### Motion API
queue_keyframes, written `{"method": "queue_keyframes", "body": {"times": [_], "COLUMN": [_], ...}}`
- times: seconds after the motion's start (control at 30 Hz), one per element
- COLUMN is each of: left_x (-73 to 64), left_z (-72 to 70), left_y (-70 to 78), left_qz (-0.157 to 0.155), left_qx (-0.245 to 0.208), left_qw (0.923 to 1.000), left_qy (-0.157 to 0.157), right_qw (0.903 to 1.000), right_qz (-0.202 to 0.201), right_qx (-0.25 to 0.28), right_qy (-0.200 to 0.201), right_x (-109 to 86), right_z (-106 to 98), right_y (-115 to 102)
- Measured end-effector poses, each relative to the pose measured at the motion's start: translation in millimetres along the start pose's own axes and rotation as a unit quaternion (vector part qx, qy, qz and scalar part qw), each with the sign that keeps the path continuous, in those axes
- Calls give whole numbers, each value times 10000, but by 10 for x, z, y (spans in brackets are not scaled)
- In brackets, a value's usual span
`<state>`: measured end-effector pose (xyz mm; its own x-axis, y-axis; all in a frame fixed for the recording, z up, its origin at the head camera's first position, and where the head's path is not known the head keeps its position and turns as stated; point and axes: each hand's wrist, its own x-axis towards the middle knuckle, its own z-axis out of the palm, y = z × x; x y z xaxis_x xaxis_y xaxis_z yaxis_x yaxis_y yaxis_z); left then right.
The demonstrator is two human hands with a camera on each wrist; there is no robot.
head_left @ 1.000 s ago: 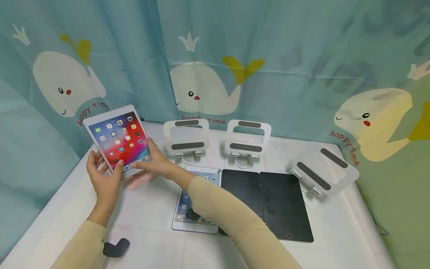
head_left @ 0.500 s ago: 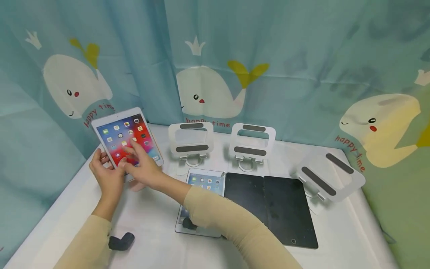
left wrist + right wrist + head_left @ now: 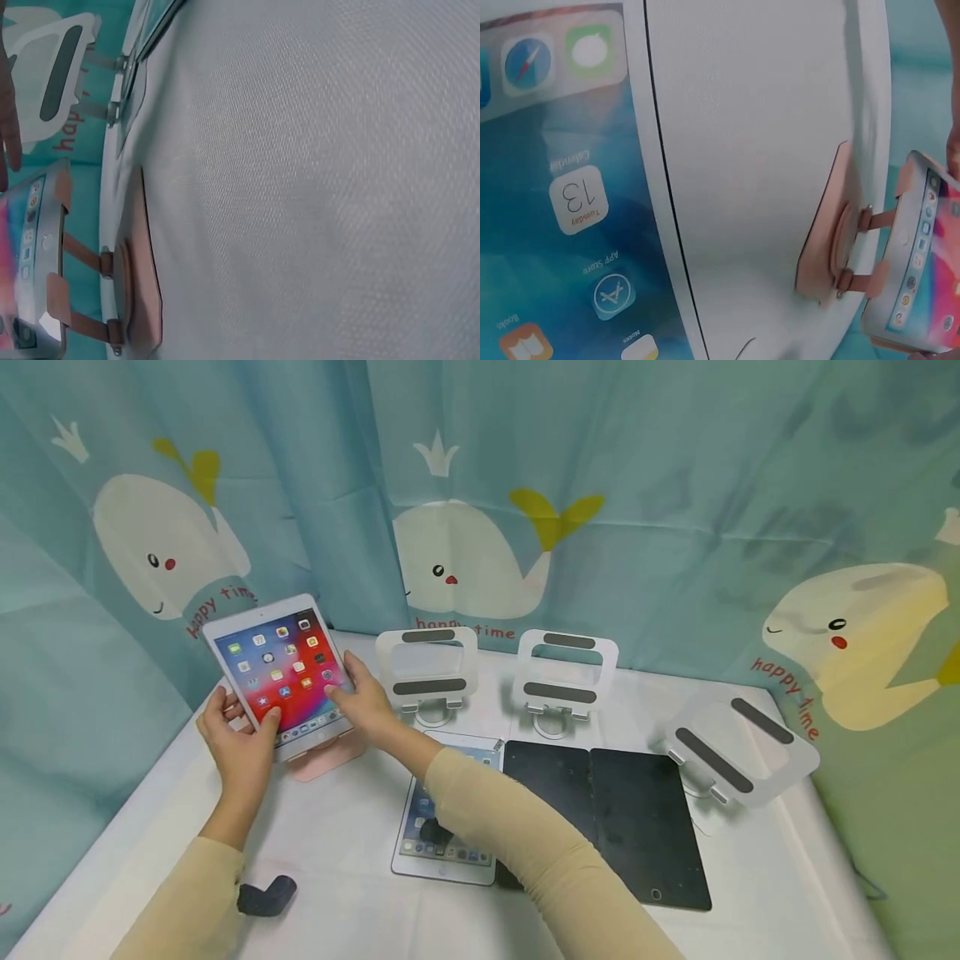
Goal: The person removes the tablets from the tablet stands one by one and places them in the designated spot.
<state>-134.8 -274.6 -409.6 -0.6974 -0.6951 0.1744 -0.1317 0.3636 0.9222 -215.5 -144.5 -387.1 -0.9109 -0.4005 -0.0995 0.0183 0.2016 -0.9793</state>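
A white-framed tablet (image 3: 279, 668) with a red and blue screen leans on a pink stand (image 3: 327, 760) at the left of the table. In both wrist views its bottom edge sits in the hooks of the pink stand (image 3: 139, 277), whose base (image 3: 825, 247) is on the cloth. My left hand (image 3: 238, 747) holds the tablet's lower left edge, thumb over the front. At the lower right edge, my right hand (image 3: 369, 703) grips it, thumb on the screen and fingers partly hidden behind.
Two white stands (image 3: 427, 672) (image 3: 566, 675) stand upright at the back, and a third white stand (image 3: 750, 752) is tilted at right. Another tablet (image 3: 442, 862) lies face up beside two black tablets (image 3: 645, 827), partly under my right sleeve. A dark bent object (image 3: 267, 896) is near my left sleeve.
Half a second ago my right hand's fingers were over the screen; now it has moved right to the tablet's edge. The left hand stays on the left edge. The head view has shifted slightly.
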Motion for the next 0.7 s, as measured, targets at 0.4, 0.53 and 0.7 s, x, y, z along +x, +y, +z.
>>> {"method": "queue_keyframes", "body": {"times": [0.4,0.53,0.7], "left_x": [61,52,26], "left_z": [-17,-4,25], "left_y": [89,99,113], "left_qz": [-547,-652,-725], "left_qx": [146,-34,-366], "left_qw": [9984,9979,9965], "left_qy": [16,34,172], "right_qw": [9977,9970,9990], "right_qz": [222,192,160], "right_qx": [-565,-565,-303], "right_qy": [-303,-493,-286], "right_x": [39,23,13], "right_z": [11,12,33], "right_y": [-14,2,38]}}
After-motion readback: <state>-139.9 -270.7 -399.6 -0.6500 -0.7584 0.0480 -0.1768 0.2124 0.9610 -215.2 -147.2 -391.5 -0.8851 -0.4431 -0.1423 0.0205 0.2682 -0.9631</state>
